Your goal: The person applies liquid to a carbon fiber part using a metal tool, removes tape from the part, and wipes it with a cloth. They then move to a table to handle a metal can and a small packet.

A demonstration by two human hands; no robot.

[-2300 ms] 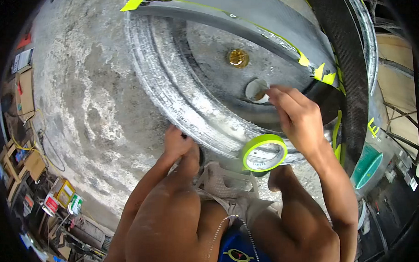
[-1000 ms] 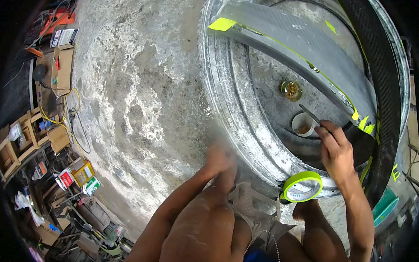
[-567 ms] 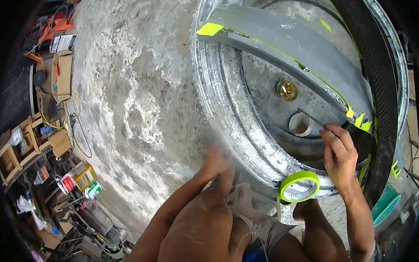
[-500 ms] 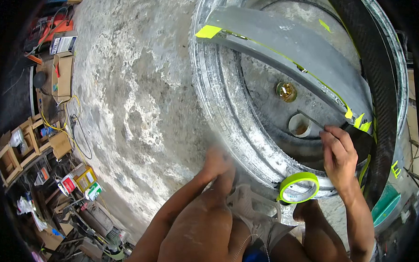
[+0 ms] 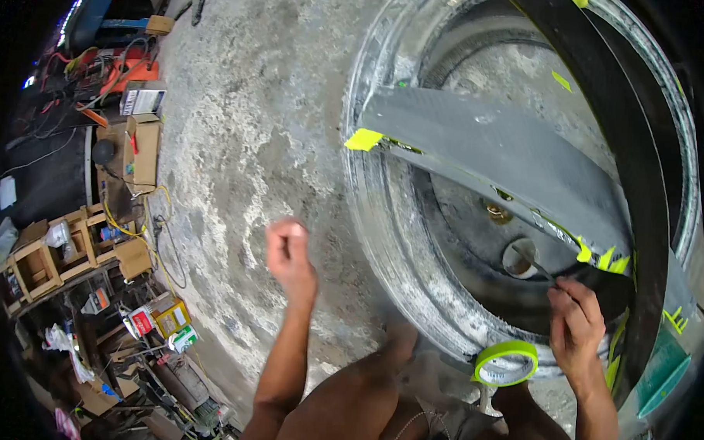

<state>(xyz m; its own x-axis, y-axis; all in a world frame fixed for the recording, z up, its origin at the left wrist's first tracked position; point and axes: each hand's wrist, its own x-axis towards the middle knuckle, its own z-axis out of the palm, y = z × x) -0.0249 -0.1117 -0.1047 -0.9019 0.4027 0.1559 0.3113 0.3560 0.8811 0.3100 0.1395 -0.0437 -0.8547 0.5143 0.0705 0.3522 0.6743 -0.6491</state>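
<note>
My right hand [image 5: 577,325] pinches a thin dark stick [image 5: 538,267], whose far end reaches into a small white cup [image 5: 519,258]. Whether the stick has bristles is hidden. Raised over the concrete floor, my left hand [image 5: 292,260] has loosely bent fingers apart, with nothing visible in them. A grey curved panel [image 5: 494,147] with yellow-green tape [image 5: 364,140] along its edge lies across a large dusty tyre [image 5: 398,245]. Below the panel's edge is a small container of amber contents [image 5: 498,213], partly covered. A roll of yellow-green masking tape [image 5: 507,346] rests at the tyre's near rim.
A long black curved strip [image 5: 641,168] crosses the tyre's right side. At the lower right is a green piece [image 5: 663,370]. Cardboard boxes [image 5: 142,154], a wooden crate [image 5: 64,256], paint cans [image 5: 170,320] and cables line the left side of the floor.
My left hand has risen from beside my foot and moved left over the floor. My right hand keeps the stick at the cup. The view has shifted, so the tyre appears lower and further right.
</note>
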